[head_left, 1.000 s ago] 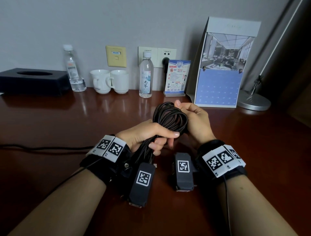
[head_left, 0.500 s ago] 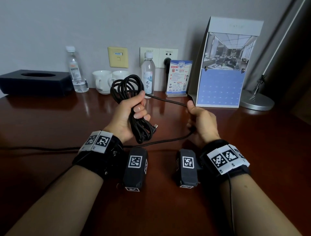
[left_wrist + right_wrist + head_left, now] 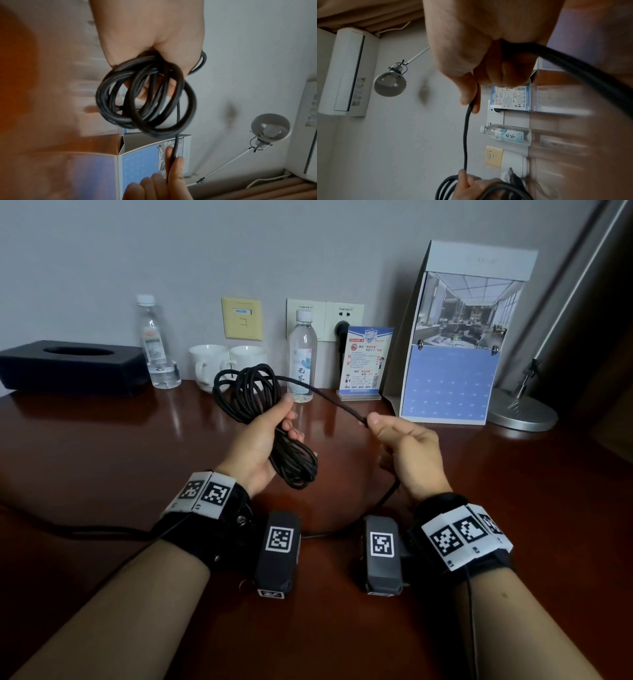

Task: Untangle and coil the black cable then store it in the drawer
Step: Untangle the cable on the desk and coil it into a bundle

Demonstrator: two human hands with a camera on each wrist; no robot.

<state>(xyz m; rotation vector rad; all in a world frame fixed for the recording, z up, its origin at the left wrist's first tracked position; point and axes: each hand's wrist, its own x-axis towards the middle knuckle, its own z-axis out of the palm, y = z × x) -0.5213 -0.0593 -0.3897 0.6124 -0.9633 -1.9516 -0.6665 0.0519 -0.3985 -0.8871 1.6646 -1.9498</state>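
Since half a second earlier, both hands have been raised slightly and the stretch of cable between them has been drawn straighter; a full second ago the two hands were pressed together around the bundle.

Now the black cable [image 3: 251, 402] is held as a loose coil above the wooden desk [image 3: 102, 460]. The middle of the coil is gripped by the left hand [image 3: 260, 445], with fingers and thumb curled round the gathered loops; loops stick out above the fist and hang below it. From the top of the coil a single strand is led across to the right hand [image 3: 407, 453], where it is pinched between thumb and forefinger, the other fingers being curled round it. Past that hand the strand is dropped toward the desk and is run back to the left beneath the wrists.

Along the wall are ranged a black tissue box [image 3: 68, 366], a water bottle [image 3: 156, 344], two white cups [image 3: 226, 364], a second water bottle [image 3: 302, 356], a printed card in a stand [image 3: 364, 362], a desk calendar [image 3: 459, 344] and a lamp base [image 3: 522, 414]. In the wrist views a lamp shade [image 3: 271, 127] and a white wall unit [image 3: 342, 71] are shown.
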